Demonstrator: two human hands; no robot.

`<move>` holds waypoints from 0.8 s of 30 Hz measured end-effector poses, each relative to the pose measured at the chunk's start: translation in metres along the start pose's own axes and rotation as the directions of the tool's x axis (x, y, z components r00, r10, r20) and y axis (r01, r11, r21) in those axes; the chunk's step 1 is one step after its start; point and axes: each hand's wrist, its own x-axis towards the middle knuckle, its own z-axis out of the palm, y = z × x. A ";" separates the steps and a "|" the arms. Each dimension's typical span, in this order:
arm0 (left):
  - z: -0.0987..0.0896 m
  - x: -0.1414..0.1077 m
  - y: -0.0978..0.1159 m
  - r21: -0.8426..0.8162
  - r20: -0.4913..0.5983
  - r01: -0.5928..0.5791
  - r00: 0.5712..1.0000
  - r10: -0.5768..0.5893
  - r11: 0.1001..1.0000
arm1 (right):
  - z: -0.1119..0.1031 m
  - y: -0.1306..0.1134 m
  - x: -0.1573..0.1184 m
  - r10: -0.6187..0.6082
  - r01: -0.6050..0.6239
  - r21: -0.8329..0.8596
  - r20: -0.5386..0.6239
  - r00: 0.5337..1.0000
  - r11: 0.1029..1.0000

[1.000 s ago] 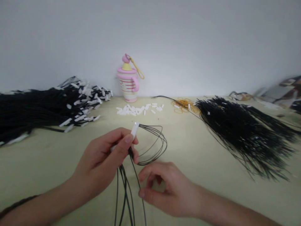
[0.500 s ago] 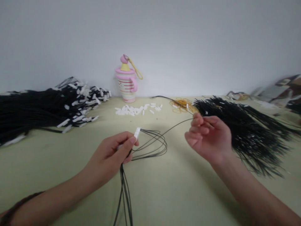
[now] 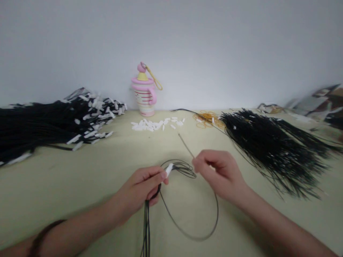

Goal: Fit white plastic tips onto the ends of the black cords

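On our pale green cloth (image 3: 61, 200), a heap of black cords (image 3: 53, 123) lies leftmost. Our left hand (image 3: 139, 189) clenches thin black wires (image 3: 146, 228) and a white plastic sleeve (image 3: 169, 170) tipped up-right. Our right hand (image 3: 221, 175) pinches one stiff wire (image 3: 186, 145), its straight end pointing toward the wall, beside another black heap (image 3: 270, 150).

From where I'm standing, nothing is reading as text. The pink-and-cream striped container (image 3: 144, 101) is showing only thin red bands and marks too blurred to make out, and the white plastic connector (image 3: 168, 170) in the left hand (image 3: 138, 189) is showing no legible marking.
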 end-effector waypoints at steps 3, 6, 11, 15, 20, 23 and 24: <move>-0.002 0.002 0.003 -0.138 -0.009 0.047 0.999 -0.048 0.989 | 0.010 -0.010 -0.011 -0.095 0.109 -0.101 0.135 0.986 0.989; -0.005 0.005 0.004 -0.218 -0.031 0.052 0.998 -0.061 0.975 | 0.013 -0.007 -0.012 -0.041 0.049 -0.035 0.193 0.980 0.998; -0.006 0.007 0.006 -0.327 -0.054 0.064 0.995 -0.086 0.943 | 0.011 -0.001 -0.007 0.202 -0.272 0.200 0.313 0.928 0.941; -0.005 0.006 0.008 -0.330 -0.091 0.087 0.988 -0.123 0.940 | 0.013 0.000 -0.006 0.252 -0.322 0.202 0.308 0.917 0.925; -0.005 0.005 0.005 -0.295 -0.050 0.044 0.997 -0.062 0.954 | 0.016 0.005 -0.005 0.260 -0.336 0.194 0.334 0.906 0.921; -0.005 0.005 0.003 -0.277 -0.016 0.037 0.999 -0.043 0.960 | 0.017 0.006 -0.005 0.267 -0.342 0.192 0.334 0.904 0.920; -0.005 0.005 0.003 -0.274 -0.009 0.035 0.999 -0.039 0.961 | 0.017 0.006 -0.004 0.267 -0.344 0.198 0.334 0.904 0.918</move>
